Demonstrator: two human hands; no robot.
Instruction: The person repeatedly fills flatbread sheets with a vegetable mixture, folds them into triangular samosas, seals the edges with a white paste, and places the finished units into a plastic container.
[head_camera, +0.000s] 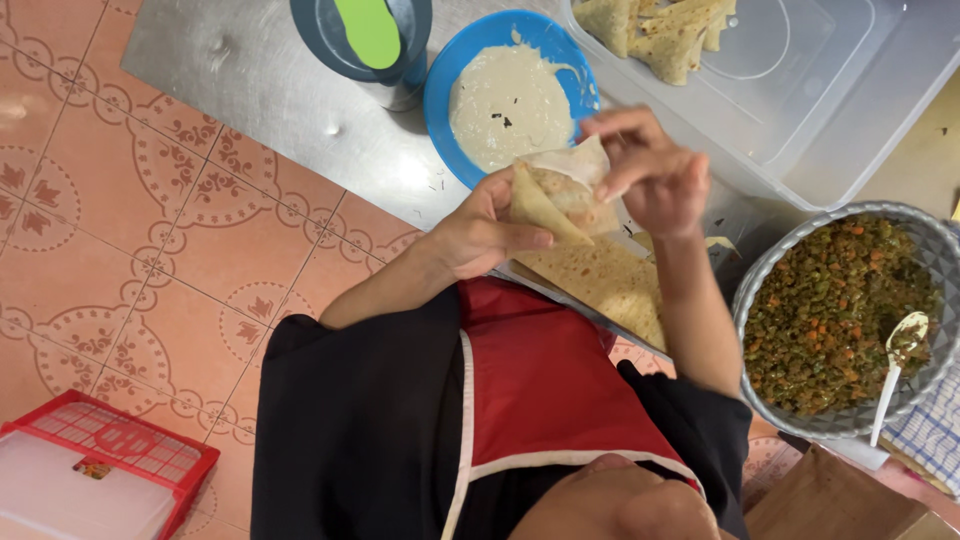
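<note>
A folded pastry cone (558, 195) is being held above the near edge of the steel surface (250, 70), just in front of the blue bowl (450, 75) of pale, thick paste (508, 105). The cone is being cradled by the left hand (478, 235), its grip closed around the pointed lower end, thumb pressed along the near side. The thin upper flap is being pinched between thumb and fingertips of the right hand (655, 175), which is positioned directly above and to the right of the cone. The long axis of the cone is running from lower left, at the point, to upper right, at the open mouth, so the flap is lying nearer the right hand. The wrapper is appearing thin, pliable and lightly browned in spots. Flat wrapper sheets (610, 285) of the same material are lying on the surface beneath the hands. At the right, a grey fluted bowl (930, 245) of chopped green and orange filling is holding a white spoon (895, 375). Finished triangular parcels (660, 30) are resting in a clear plastic container (850, 110) at the far right.
</note>
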